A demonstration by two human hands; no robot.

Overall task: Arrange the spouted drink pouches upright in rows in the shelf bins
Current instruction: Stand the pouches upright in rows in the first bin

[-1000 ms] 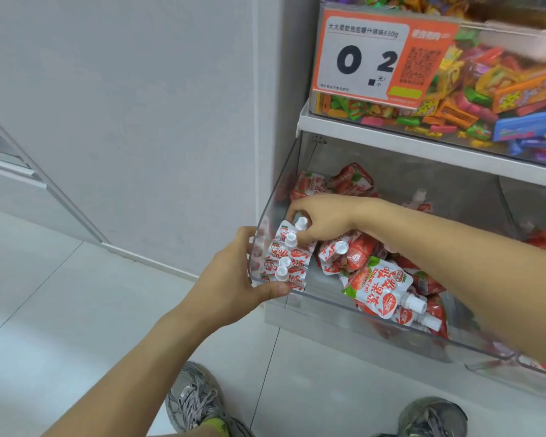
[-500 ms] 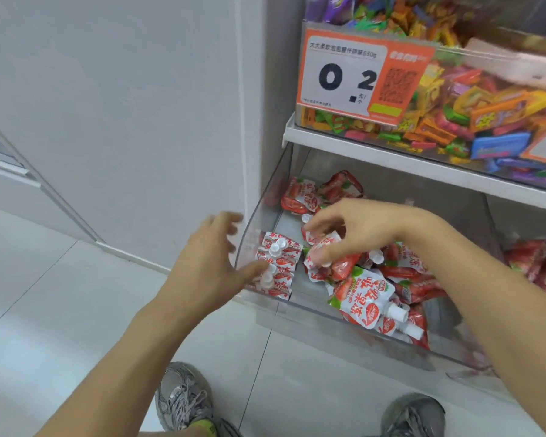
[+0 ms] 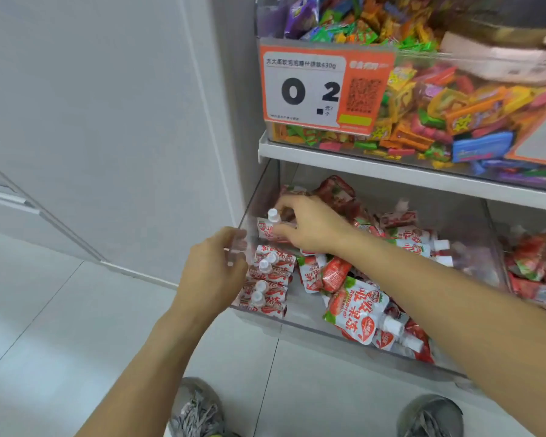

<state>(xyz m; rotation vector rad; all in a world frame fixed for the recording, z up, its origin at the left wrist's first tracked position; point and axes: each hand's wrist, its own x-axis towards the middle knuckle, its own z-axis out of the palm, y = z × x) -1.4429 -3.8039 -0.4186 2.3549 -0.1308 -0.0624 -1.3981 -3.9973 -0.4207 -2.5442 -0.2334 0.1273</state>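
Head view. My right hand reaches into the clear bin and pinches a pouch upright, cap up, at the bin's back left corner. A row of pouches stands along the bin's left wall, in front of the held one. My left hand hovers outside that wall, fingers loosely curled, holding nothing. Loose pouches lie flat toward the bin's right.

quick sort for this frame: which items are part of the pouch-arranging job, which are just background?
Job:
- right hand gripping a pouch, spout up
- left hand at the clear bin front corner
- upright row of pouches along the bin's left wall
- loose pouches lying flat

Background:
- candy bin above
- price tag
- shoes
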